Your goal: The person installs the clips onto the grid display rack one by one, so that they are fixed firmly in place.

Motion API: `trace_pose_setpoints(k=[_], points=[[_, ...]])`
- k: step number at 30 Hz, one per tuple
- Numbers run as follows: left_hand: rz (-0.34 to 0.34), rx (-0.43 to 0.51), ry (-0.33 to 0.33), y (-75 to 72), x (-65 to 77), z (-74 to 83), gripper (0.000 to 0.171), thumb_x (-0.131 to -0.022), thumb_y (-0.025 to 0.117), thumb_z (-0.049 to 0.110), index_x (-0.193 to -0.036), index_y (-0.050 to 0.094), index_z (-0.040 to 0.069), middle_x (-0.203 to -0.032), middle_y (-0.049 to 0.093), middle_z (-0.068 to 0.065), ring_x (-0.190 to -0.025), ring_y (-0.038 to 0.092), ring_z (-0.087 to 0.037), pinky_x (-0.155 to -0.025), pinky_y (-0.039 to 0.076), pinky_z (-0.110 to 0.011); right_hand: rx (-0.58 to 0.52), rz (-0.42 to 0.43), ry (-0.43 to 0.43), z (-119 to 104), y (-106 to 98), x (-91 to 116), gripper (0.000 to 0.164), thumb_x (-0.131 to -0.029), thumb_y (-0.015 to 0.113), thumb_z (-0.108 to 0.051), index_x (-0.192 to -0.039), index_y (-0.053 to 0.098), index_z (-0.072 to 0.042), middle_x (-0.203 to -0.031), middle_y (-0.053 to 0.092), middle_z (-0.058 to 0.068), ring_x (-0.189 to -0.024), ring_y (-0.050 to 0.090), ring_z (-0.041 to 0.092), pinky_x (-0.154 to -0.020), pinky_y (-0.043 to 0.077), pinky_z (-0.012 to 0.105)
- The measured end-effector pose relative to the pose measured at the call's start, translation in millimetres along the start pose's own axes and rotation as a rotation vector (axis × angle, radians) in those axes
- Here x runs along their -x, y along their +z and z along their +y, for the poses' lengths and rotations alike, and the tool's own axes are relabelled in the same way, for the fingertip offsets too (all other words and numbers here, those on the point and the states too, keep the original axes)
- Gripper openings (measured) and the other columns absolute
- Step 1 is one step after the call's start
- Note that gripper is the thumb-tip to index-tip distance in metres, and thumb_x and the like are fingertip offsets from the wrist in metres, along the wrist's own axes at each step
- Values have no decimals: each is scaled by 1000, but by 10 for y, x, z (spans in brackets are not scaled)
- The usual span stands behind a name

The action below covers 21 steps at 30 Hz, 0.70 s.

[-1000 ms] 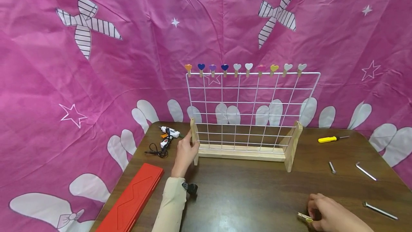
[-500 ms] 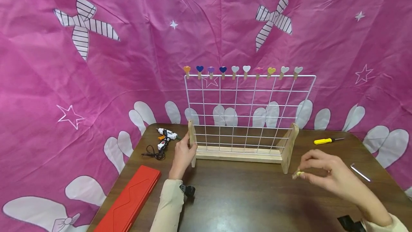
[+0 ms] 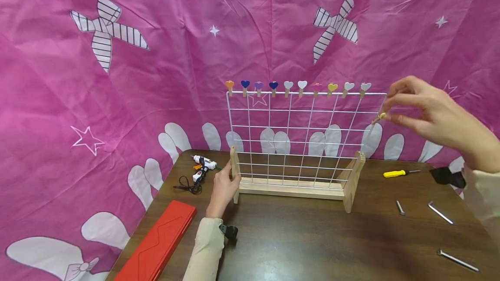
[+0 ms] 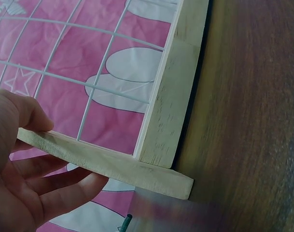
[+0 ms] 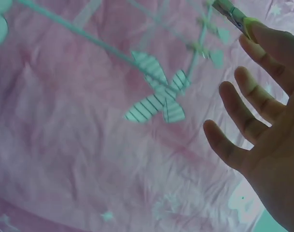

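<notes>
A white wire grid (image 3: 289, 110) stands upright in a pale wooden stand (image 3: 291, 189) on the table. Along its top wire sits a row of small clothespins with coloured hearts, among them a white one (image 3: 302, 85) and an orange one (image 3: 229, 84). My left hand (image 3: 222, 190) grips the stand's left side post (image 4: 103, 162), thumb on one face and fingers on the other. Near the grid's upper right corner, my right hand (image 3: 433, 114) pinches a wooden clothespin (image 5: 231, 12) with a yellow heart between thumb and index finger; the other fingers are spread.
On the left lie a glue gun (image 3: 205, 162) with its cord and a long red case (image 3: 158, 242). To the right are a yellow screwdriver (image 3: 394, 174), a short bolt (image 3: 400, 207), a hex key (image 3: 440, 213) and a longer bolt (image 3: 458, 260). A pink cloth (image 3: 175, 77) hangs behind.
My right hand has risen from low over the table at the right front to the grid's upper right corner, carrying the yellow-heart clothespin. The left hand keeps its grip on the post.
</notes>
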<state>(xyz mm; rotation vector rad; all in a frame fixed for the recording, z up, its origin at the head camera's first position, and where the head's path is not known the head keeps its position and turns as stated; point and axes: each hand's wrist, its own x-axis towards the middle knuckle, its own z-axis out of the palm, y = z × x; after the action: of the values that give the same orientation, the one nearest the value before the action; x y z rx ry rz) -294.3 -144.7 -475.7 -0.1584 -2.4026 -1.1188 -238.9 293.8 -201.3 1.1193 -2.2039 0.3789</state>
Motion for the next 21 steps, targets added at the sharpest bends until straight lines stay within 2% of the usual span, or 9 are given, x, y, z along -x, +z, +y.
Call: trace_pose_setpoints(k=[4, 9, 14, 21], points=[[-5, 3, -9, -2, -4, 0, 46, -81, 61, 12, -126, 54, 13, -80, 67, -7, -63, 56, -16, -57, 47, -36, 104, -25, 76, 119, -174, -224, 25, -66, 72, 11, -83, 68, -7, -102, 47, 3, -87, 38, 1, -65, 33, 20], [-22, -1, -37, -4, 14, 1, 49, -81, 61, 13, -130, 52, 12, -85, 67, -10, -64, 57, -15, -58, 48, -34, 134, -73, 81, 275, -236, -396, 22, -67, 71, 9, -79, 68, -9, -103, 45, 6, -87, 37, 4, -69, 30, 28], [-33, 10, -47, -2, 31, 7, 51, -82, 60, 14, -132, 51, 11, -89, 68, -11, -67, 60, -16, -58, 49, -34, 153, -115, 91, 387, -206, -466, 20, -67, 71, 8, -78, 69, -9, -103, 45, 8, -84, 37, 13, -69, 29, 30], [-29, 3, -54, 4, 6, -2, 50, -83, 60, 15, -132, 50, 12, -92, 68, -11, -69, 60, -15, -59, 50, -33, 129, -172, 95, 464, -160, -487, 19, -68, 73, 4, -79, 69, -10, -105, 44, 9, -88, 38, 18, -71, 29, 30]])
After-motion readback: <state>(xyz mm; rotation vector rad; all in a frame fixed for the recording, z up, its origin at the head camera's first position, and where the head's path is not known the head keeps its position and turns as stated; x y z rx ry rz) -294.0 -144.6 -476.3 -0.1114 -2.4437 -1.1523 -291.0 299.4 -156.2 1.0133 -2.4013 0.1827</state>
